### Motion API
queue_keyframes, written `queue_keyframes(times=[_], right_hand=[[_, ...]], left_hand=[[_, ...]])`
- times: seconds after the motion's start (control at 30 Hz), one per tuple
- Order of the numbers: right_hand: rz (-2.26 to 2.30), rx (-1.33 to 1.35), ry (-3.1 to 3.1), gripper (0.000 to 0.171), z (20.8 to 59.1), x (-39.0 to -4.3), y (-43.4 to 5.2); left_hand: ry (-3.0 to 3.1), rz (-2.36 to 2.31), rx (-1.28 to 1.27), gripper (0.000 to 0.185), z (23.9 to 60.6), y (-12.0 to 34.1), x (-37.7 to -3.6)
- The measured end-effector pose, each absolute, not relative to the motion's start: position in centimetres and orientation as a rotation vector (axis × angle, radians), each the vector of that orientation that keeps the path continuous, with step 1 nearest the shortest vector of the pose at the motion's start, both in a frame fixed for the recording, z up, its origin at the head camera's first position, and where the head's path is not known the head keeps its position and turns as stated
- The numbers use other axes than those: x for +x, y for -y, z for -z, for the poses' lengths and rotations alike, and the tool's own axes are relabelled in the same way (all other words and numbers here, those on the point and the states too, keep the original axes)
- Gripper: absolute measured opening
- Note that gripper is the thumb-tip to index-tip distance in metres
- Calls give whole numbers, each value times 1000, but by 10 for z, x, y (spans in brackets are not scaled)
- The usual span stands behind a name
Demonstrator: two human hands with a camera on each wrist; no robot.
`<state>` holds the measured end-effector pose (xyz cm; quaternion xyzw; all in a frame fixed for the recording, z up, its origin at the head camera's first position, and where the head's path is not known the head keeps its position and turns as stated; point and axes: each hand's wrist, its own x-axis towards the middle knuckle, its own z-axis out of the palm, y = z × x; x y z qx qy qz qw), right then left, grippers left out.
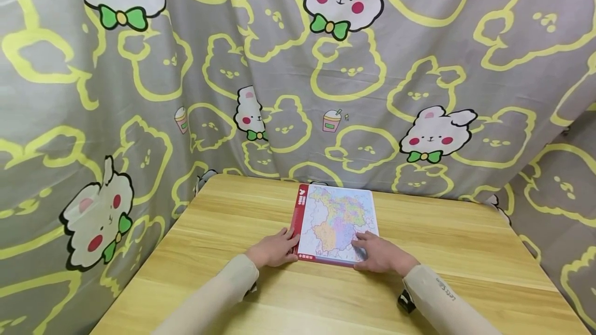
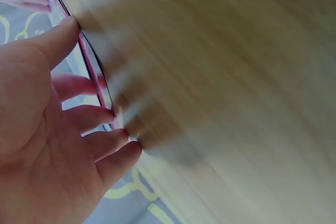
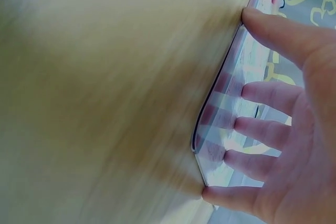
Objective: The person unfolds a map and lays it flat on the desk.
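Note:
A flat map puzzle board (image 1: 335,216) with a red border lies on the wooden table (image 1: 223,231), a little beyond its middle. My left hand (image 1: 283,246) rests at the board's near left corner, its straight fingers touching the red edge (image 2: 97,74). On the near right part of the map lies my right hand (image 1: 368,247), its fingers spread flat. In the left wrist view my left hand (image 2: 79,124) is open against the board's rim. The right wrist view has my right hand (image 3: 262,129) splayed over the board's corner (image 3: 218,111). Neither hand holds anything.
A grey curtain (image 1: 372,76) printed with yellow outlines and white rabbits hangs close behind and on both sides of the table. Bare wood (image 1: 465,252) lies left, right and in front of the board. Both wrist views are motion-blurred.

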<state>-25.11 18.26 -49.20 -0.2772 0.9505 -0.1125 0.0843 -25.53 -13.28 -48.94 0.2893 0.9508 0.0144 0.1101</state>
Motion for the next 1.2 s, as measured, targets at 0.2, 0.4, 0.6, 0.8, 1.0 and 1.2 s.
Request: queue_keyframes(times=[0.2,0.4,0.6,0.8,1.0,1.2], right_hand=[[337,-862,-2840,63,489,-248,-179],[329,-958,-2830,63,485,-247,-167],[312,-1085,-2834,56,484,-249,-148],[288,-1160,-2828,53,483,-252,-128],[227,-1178,-2811,58,484,-256,-111],[188,-1225,-2803,59,483,-259,-98]], left_hand=[[-2790,-19,859,64,492,134,-256],[-2788,-20,858,64,490,134,-255],[-2789,-4,849,63,488,133,-255],[-2783,11,831,64,489,132,-256],[-2789,34,841,64,492,132,-258],[-2786,23,828,64,490,132,-257]])
